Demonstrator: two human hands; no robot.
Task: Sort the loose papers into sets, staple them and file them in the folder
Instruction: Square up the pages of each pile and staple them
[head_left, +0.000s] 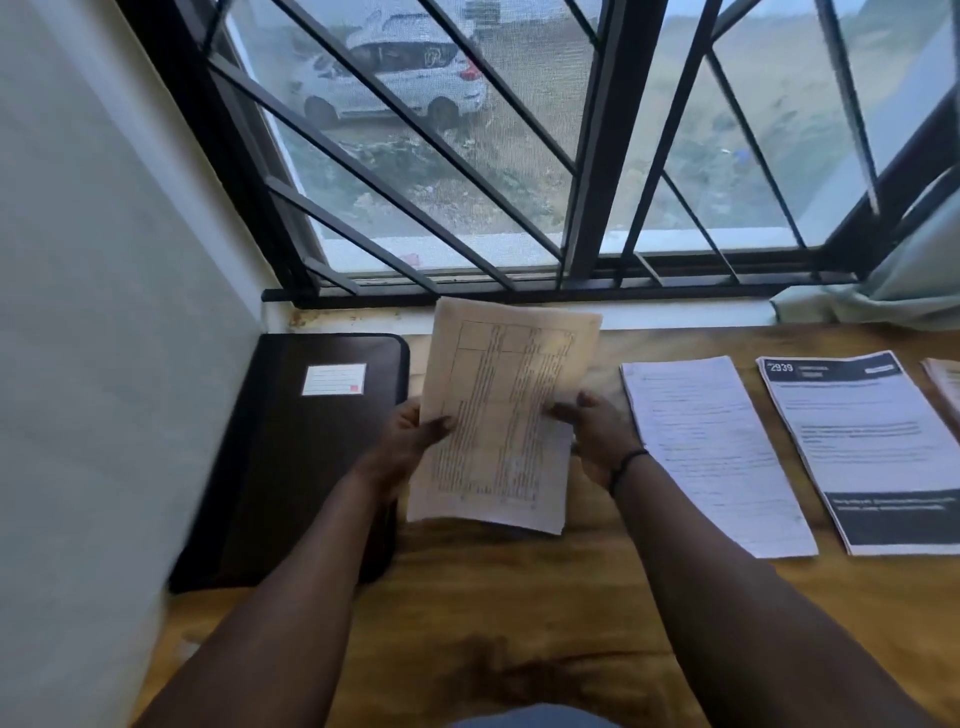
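Nearest the camera, two bare forearms reach out over the wooden worktop (519, 597), and between them both hands hold a thin set of tabulated papers (498, 415) up off the surface, tilted so the printed grid faces the person. The left hand (410, 441) pinches the left edge, thumb on the front and fingers curled behind; the right hand (597, 436), with a dark band at its wrist, grips the right edge in the same way. The sheets look slightly fanned at the top and bottom, so the step in hand seems to be squaring this set before stapling. To do that well, the grip should probably loosen enough for the sheets to slide, then the bottom edge be tapped on the worktop until the corners meet, with one corner pinched firmly afterwards. No stapler is visible, so it would have to be found first. To the left, touching the wall, the dark folder (311, 467) lies closed and flat, its white label up; it will need opening before filing. To the right lie a lined handwritten set (711, 447), then a printed set with a black header (862, 441), with another pile's edge (945, 384) at the frame's border. Beyond them stand the sill and barred window (519, 156).
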